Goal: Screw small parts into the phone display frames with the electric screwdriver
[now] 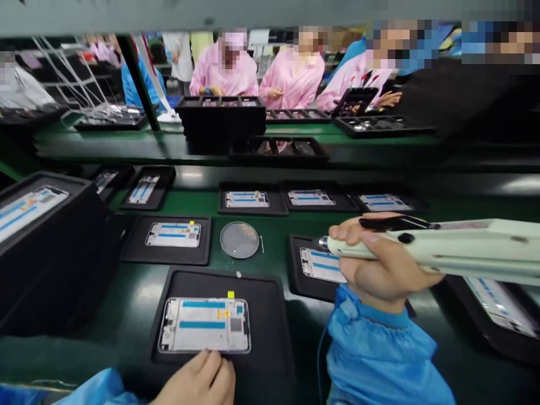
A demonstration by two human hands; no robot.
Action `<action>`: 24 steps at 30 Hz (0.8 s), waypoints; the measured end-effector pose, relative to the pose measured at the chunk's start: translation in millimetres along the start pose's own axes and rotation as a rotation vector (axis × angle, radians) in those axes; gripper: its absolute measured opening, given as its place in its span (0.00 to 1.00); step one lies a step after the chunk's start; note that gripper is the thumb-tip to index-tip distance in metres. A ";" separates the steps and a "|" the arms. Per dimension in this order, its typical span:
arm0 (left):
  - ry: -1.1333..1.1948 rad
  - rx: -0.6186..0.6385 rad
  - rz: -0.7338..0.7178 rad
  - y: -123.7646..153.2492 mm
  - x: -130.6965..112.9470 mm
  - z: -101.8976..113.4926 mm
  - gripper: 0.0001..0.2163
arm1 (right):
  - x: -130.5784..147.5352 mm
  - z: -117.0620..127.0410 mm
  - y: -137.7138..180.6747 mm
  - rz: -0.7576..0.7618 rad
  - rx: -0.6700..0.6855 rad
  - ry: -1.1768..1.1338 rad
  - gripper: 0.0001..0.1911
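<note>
My right hand (379,264) is wrapped around a pale green electric screwdriver (459,247) with a black lever. The tool lies level, its metal tip pointing left above a tray. My left hand (202,379) has its fingers bent and pressed together at the lower edge of a phone frame (205,326). Whatever is between those fingertips is hidden. The phone frame is silver with blue strips and a yellow tab at its top edge, and it lies flat in a black tray (270,326) in front of me.
Beyond the tray are a round, clear textured dish (239,240) and a small white stick (262,244). Black trays (130,253) with similar phone frames lie around the green bench, with a tall tray stack (63,270) at left. Co-workers in pink (291,79) sit across.
</note>
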State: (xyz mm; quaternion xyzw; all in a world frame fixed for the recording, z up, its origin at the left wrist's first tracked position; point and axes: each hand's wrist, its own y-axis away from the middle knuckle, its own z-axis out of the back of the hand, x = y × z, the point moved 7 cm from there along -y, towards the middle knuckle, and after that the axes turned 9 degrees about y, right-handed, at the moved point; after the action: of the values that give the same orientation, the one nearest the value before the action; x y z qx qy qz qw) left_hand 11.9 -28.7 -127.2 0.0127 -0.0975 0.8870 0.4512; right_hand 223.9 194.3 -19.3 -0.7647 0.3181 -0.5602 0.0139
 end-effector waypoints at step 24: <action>0.404 -0.098 0.100 -11.9 100.5 -23.6 0.22 | -126.2 -100.4 78.3 -0.284 0.439 0.155 0.05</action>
State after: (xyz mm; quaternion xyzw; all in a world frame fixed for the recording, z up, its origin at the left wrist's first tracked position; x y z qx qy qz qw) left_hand -36.5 62.7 -137.3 -0.1923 -0.0487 0.8869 0.4172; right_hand 78.8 228.9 -118.6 -0.7353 0.0787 -0.6689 0.0763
